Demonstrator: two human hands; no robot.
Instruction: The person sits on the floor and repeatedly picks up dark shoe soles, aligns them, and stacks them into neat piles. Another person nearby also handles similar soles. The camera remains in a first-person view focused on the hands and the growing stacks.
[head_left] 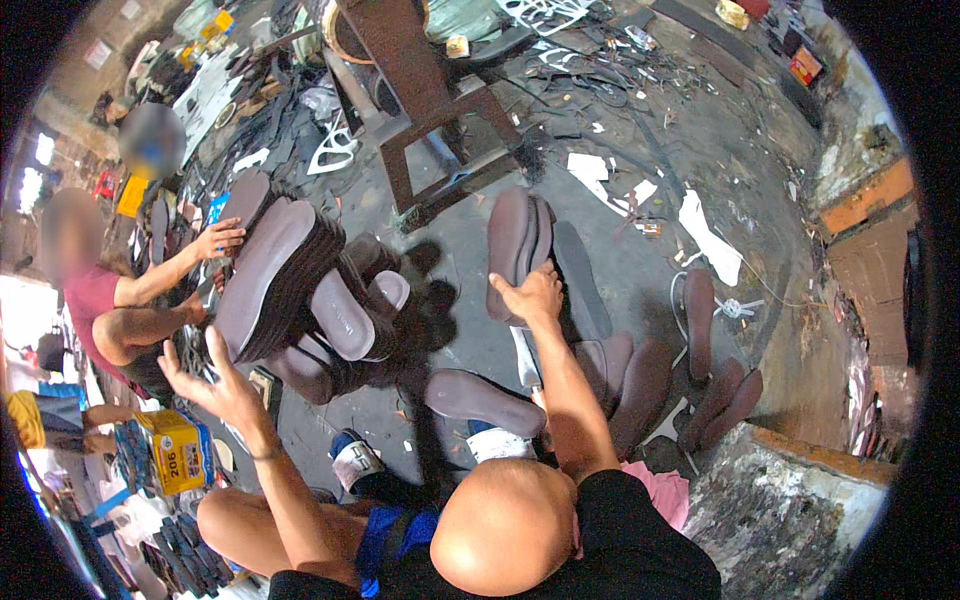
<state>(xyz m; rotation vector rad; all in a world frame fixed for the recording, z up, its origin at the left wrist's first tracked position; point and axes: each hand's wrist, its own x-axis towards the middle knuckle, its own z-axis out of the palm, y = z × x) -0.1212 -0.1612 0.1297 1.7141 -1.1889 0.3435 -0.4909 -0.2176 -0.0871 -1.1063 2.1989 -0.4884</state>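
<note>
My right hand [533, 294] grips a small bundle of dark brown shoe soles [512, 235], thumb on top and fingers round the side. Beside them a flat dark sole [583, 280] lies on the floor. My left hand [215, 385] is raised with its fingers spread and nothing in it. It is nearest to a tall, leaning stack of brown soles [275, 270]. Several more soles, such as a paler-edged one [342, 315], lie against that stack. A single sole [485, 402] rests on the floor between my arms.
A co-worker in a red shirt [90, 310] sits at the left, one hand [220, 238] by the stack. A dark metal stand [450, 150] is ahead. Loose soles [640, 395] and white scraps [708, 240] lie right. A yellow box [172, 452] stands at lower left.
</note>
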